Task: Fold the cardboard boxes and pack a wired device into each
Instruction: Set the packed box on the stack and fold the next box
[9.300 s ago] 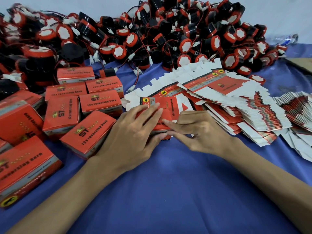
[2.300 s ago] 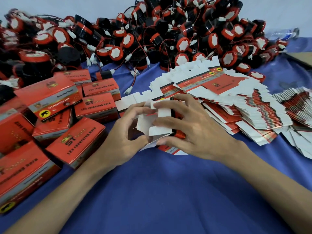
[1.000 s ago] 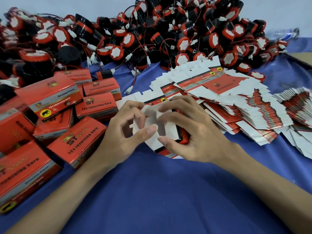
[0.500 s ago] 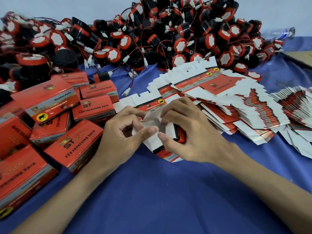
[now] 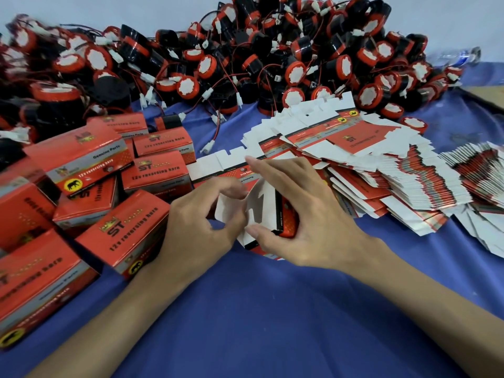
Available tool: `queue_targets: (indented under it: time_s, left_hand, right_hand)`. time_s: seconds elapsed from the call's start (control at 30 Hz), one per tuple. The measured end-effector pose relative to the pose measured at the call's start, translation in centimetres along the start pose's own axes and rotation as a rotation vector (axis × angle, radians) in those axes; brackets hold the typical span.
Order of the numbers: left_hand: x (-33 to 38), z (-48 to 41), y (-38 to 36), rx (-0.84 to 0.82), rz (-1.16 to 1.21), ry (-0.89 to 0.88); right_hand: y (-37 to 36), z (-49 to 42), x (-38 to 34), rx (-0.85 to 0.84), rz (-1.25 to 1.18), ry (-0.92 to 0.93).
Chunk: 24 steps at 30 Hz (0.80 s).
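A small red cardboard box [image 5: 287,222] with white end flaps [image 5: 259,205] sits half folded at the table's centre. My right hand [image 5: 308,216] wraps around the box from the right, thumb under the flaps and index finger stretched over them. My left hand [image 5: 196,227] pinches a white flap from the left with thumb and fingers. A large heap of black and red wired devices [image 5: 245,55] with white connectors fills the back of the table.
Closed red boxes [image 5: 122,233] are piled at the left. Flat unfolded box blanks [image 5: 354,165] fan out to the right of my hands, with more [image 5: 482,170] at the far right. A blue cloth [image 5: 272,309] covers the table.
Both hands stayed on the same box, and its white end flaps have been folded further inward. Earlier, my hands pressed a flat blank on the table and then opened it into a box.
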<state>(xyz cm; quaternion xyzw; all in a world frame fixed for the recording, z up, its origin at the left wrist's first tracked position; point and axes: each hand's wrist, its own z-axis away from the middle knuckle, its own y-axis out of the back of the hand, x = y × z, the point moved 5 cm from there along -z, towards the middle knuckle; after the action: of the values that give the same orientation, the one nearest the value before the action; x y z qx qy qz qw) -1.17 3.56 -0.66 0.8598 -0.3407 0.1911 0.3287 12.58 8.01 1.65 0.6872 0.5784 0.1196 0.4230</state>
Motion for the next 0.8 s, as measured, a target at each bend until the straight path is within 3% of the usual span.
queue_targets:
  time_s: [0.27,0.43,0.57,0.7,0.8]
  left_hand:
    - [0.2,-0.1,-1.2,-0.207,0.080,0.016]
    - [-1.0,0.1,-1.7,-0.287,0.258,0.320]
    - [-1.3,0.6,-2.1,-0.375,0.448,0.393]
    - [-0.1,0.9,-2.2,-0.566,0.525,0.254]
    - [0.1,0.8,-1.9,-0.613,0.548,0.246]
  right_hand:
    - [-0.2,-0.1,0.9,-0.057,-0.004,-0.078]
    - [0.2,-0.2,1.0,-0.019,-0.018,-0.087]
    - [0.8,-0.1,0.1,0.035,-0.049,0.123]
    - [1.3,0.2,-1.4,0.123,-0.062,0.382]
    - [1.0,0.3,-1.5,0.165,-0.049,0.422]
